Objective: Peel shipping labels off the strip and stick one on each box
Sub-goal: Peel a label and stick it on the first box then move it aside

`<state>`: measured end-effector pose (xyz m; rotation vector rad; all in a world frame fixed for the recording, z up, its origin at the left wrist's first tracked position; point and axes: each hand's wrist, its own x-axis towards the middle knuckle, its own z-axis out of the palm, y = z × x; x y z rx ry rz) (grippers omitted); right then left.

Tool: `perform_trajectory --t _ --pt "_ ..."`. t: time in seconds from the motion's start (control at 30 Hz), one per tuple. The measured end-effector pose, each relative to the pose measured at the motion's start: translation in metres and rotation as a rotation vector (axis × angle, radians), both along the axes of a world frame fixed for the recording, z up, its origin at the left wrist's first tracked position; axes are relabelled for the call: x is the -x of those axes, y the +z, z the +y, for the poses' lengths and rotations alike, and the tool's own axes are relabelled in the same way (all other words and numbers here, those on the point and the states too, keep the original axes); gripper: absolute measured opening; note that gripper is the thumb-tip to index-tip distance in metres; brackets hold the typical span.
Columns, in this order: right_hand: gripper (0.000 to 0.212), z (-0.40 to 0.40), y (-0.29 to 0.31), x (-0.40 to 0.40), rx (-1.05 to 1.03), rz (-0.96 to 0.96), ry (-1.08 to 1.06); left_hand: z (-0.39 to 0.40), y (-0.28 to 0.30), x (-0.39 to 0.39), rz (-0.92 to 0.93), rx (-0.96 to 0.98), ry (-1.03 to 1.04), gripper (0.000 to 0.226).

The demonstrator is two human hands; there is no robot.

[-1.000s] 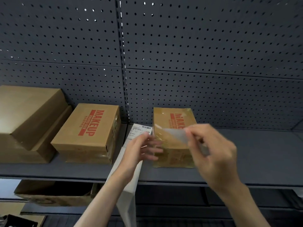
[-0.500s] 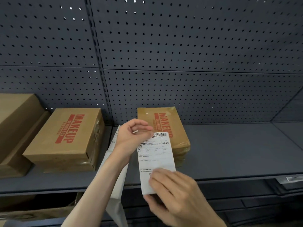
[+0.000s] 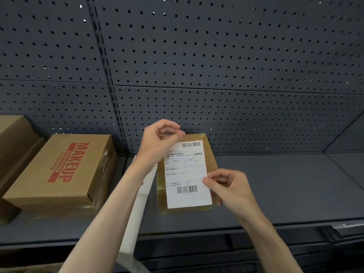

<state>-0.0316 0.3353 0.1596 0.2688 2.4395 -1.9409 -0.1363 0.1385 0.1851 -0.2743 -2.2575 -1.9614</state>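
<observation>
A white shipping label [image 3: 187, 174] with two barcodes lies over the top of a small brown box [image 3: 211, 162] on the grey shelf. My left hand [image 3: 157, 142] pinches the label's upper left corner at the box's far edge. My right hand [image 3: 228, 186] pinches the label's right edge near the lower barcode. The white label strip [image 3: 137, 209] hangs down under my left forearm, past the shelf's front edge. A larger brown box [image 3: 65, 170] printed MAKEUP in red stands to the left with no label on its top.
More plain brown boxes [image 3: 13, 138] are stacked at the far left. The grey shelf [image 3: 275, 190] runs on to the right of the small box. A dark pegboard wall [image 3: 197, 56] backs the shelf. Lower shelves show beneath.
The peeled label went from held in the air in front of the box to lying over the box's top. My left hand moved up to its top corner, my right hand to its right edge.
</observation>
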Motion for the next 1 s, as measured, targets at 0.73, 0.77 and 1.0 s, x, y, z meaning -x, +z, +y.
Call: perform_trajectory --t 0.73,0.77,1.0 --pt "0.009 0.010 -0.005 0.062 -0.002 -0.051 -0.068 -0.028 -0.034 0.058 -0.235 0.108 -0.099 0.015" --pt "0.011 0.009 -0.004 0.063 -0.022 -0.064 -0.046 -0.028 -0.035 0.060 -0.234 0.109 -0.089 0.014" --pt "0.031 0.005 0.001 0.070 -0.229 -0.101 0.062 -0.027 -0.041 0.065 -0.216 0.166 -0.021 0.012"
